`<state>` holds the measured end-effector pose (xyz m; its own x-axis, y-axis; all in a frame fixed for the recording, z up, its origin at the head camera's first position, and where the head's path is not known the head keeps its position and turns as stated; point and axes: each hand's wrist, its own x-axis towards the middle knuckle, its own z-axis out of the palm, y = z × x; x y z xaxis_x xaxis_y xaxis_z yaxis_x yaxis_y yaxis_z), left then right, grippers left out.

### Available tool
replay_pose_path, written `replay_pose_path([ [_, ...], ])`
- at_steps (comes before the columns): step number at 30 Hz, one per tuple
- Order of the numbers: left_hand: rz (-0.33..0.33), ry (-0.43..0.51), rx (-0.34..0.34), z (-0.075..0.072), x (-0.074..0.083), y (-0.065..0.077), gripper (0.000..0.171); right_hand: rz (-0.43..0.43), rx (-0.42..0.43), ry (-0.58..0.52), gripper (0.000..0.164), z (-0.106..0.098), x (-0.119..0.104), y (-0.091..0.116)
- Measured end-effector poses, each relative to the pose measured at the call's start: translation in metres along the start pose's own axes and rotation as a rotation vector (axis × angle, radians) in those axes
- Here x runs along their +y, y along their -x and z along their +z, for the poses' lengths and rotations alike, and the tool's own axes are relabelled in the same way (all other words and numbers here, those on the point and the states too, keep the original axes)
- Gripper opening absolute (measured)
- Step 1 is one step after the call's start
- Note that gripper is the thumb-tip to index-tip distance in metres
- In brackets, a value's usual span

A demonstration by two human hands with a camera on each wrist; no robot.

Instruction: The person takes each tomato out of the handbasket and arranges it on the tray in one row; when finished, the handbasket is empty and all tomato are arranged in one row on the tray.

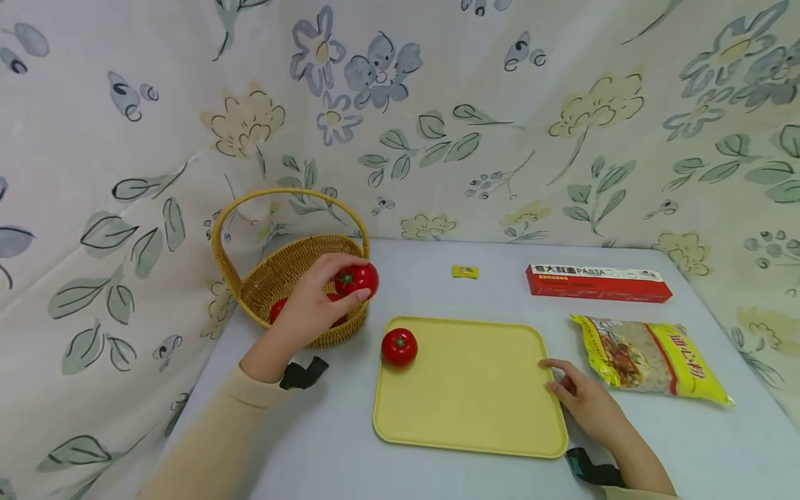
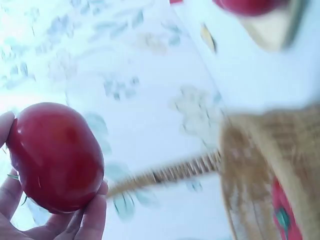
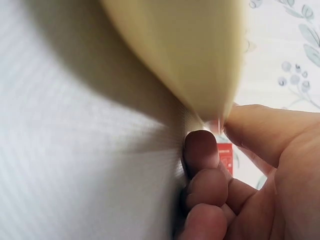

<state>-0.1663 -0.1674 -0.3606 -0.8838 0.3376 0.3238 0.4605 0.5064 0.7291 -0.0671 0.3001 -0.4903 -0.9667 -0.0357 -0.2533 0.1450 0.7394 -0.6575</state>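
My left hand [image 1: 320,295] holds a glossy red tomato [image 1: 357,280] between thumb and fingers, over the right side of a woven basket [image 1: 262,274]. Up close in the left wrist view, the same tomato [image 2: 59,157] has fingertips around its side and bottom. More red tomatoes [image 1: 278,308] lie in the basket, partly hidden by the hand. Another tomato [image 1: 399,347] sits on the upper left of the yellow tray [image 1: 469,389]. At the tray's right edge, my right hand [image 1: 587,403] pinches the rim, its other fingers curled near the table in the right wrist view.
A small yellow packet [image 1: 465,271] lies behind the tray. At the back right is a red pasta box [image 1: 598,283], with a yellow bag of noodles [image 1: 650,357] in front of it. The basket's tall handle [image 1: 290,191] arches up before a floral curtain [image 1: 437,104].
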Motion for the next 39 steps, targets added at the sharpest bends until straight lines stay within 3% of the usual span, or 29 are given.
replay_pose_path([
  [5,0.065,-0.015,-0.085,0.028,0.013,-0.004,0.044,-0.021,0.009,0.004,0.045,0.0,0.002,0.0],
  [14,-0.014,-0.028,-0.261,0.073,0.022,-0.005,0.044,-0.019,0.006,-0.001,0.046,0.0,0.0,0.0],
  [21,0.042,-0.081,-0.372,0.102,0.019,-0.006,0.043,-0.019,0.011,-0.002,0.046,0.0,-0.001,0.001],
  [27,0.078,-0.24,-0.394,0.121,0.01,-0.002,0.042,-0.02,0.01,-0.011,0.046,0.0,-0.001,0.001],
  [39,0.132,-0.381,-0.414,0.142,-0.001,-0.001,0.042,-0.007,0.005,-0.013,0.047,0.0,0.0,0.0],
])
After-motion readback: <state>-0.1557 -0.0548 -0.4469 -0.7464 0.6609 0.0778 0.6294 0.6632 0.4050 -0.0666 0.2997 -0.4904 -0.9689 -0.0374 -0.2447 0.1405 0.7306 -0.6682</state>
